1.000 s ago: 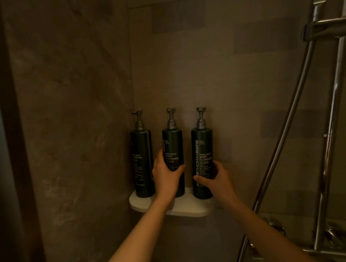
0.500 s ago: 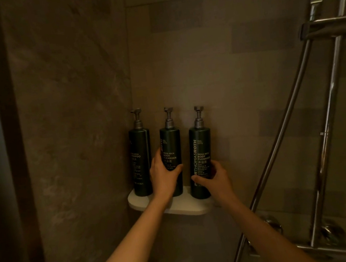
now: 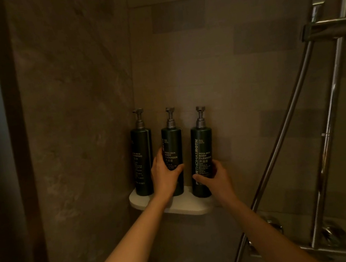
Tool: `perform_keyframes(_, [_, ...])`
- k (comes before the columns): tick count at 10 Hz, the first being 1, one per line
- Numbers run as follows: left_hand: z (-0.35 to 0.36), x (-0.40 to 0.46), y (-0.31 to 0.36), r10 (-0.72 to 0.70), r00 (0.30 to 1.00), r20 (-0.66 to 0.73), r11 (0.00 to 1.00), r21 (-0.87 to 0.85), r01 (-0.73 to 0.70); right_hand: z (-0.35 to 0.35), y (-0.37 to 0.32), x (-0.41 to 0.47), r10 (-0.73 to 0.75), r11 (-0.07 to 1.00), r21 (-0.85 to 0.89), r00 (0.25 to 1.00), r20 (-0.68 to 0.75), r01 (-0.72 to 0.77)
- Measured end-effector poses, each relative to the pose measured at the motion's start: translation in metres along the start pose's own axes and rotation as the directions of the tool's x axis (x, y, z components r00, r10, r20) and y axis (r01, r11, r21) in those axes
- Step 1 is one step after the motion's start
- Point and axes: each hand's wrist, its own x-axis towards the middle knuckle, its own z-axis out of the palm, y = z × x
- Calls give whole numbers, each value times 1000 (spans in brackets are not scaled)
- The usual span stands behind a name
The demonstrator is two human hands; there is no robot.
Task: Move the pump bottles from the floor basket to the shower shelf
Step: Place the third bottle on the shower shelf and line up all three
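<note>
head view: on the corner shelf a shampoo bottle stands free at left. left hand wraps the middle bottle, right hand the right bottle. placing looks nearly finished; next, let go of both without tipping.

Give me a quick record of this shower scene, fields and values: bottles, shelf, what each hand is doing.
bottles: three dark pump bottles, all upright
shelf: white corner shelf, carrying all three
left bottle: shampoo label, untouched, in the corner
middle bottle: body cleanser, gripped by left hand
right bottle: body cleanser, gripped by right hand
floor basket: not in view
beside: chrome shower rail at right
</note>
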Motion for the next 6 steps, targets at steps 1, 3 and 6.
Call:
perform_keyframes(1, [-1, 0, 0, -6, 1000, 7, 1000, 1, 6, -1, -1, -2, -9, 1000, 0, 1000, 4, 9])
perform_keyframes(3, [-2, 0, 0, -4, 1000, 24, 1000, 24, 4, -2, -2, -3, -9, 1000, -5, 1000, 6, 9])
perform_keyframes(6, [-11, -28, 12, 40, 999, 10, 989, 145, -40, -6, -14, -24, -100, 987, -130, 994, -38, 94])
